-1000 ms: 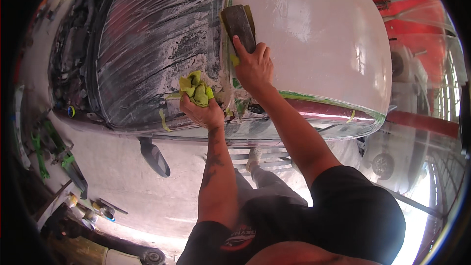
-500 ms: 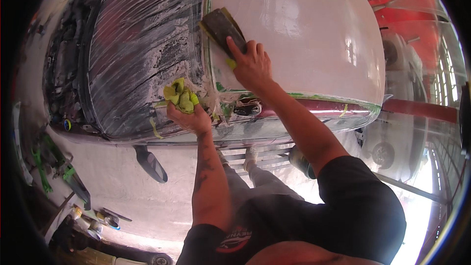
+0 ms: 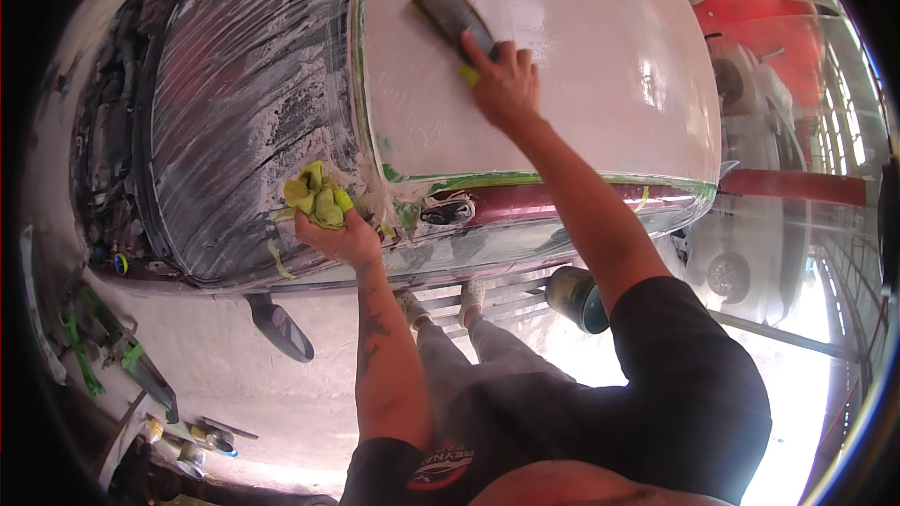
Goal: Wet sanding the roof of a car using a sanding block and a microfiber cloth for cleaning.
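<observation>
My right hand (image 3: pixel 506 82) is closed on the near end of a long, dark sanding block (image 3: pixel 448 14), index finger stretched along it. The block lies on the pale, wet-looking car roof (image 3: pixel 581 47), a little in from its green-edged left border. A crumpled yellow-green cloth (image 3: pixel 319 195) is bunched in my left hand (image 3: pixel 345 239), at the lower corner of the windshield (image 3: pixel 248 66). White residue streaks that glass. Folds of the cloth hide some of my left fingertips.
A side mirror (image 3: pixel 283 330) juts out below the car's near side. My feet stand on a slatted bench (image 3: pixel 511 298), with a dark bucket (image 3: pixel 577 300) to their right. Green and black parts (image 3: pixel 122 342) lie on the floor at left; another car (image 3: pixel 759 225) stands at right.
My right hand and the sanding block have moved right and farther up the roof, away from its left border. My left hand with the cloth appears slightly farther left and lower as the whole view shifts.
</observation>
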{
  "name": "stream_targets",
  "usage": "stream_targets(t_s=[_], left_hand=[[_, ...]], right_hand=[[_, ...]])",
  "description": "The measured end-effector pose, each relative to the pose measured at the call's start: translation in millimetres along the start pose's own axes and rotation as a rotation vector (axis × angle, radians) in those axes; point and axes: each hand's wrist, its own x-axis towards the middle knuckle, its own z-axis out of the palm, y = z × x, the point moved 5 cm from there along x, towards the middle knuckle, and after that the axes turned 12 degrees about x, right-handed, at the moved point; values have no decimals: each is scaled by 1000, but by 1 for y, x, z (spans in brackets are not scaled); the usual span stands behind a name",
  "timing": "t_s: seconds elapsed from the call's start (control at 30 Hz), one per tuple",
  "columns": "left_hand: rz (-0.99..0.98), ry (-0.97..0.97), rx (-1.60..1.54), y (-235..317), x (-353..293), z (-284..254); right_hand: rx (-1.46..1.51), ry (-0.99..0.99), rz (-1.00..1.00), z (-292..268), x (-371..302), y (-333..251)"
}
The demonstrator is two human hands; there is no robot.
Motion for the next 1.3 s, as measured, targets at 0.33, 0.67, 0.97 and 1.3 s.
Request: stream_targets(t_s=[0.33, 0.67, 0.97, 1.3], left_hand=[[6, 13, -72, -3, 3, -1], [45, 12, -29, 6, 1, 7], [-16, 17, -112, -5, 8, 0], [3, -8, -44, 1, 9, 5]], right_hand=[[207, -69, -83, 9, -84, -72], [36, 129, 449, -23, -47, 65], [81, 122, 258, -43, -104, 112], [276, 46, 120, -12, -79, -24]])
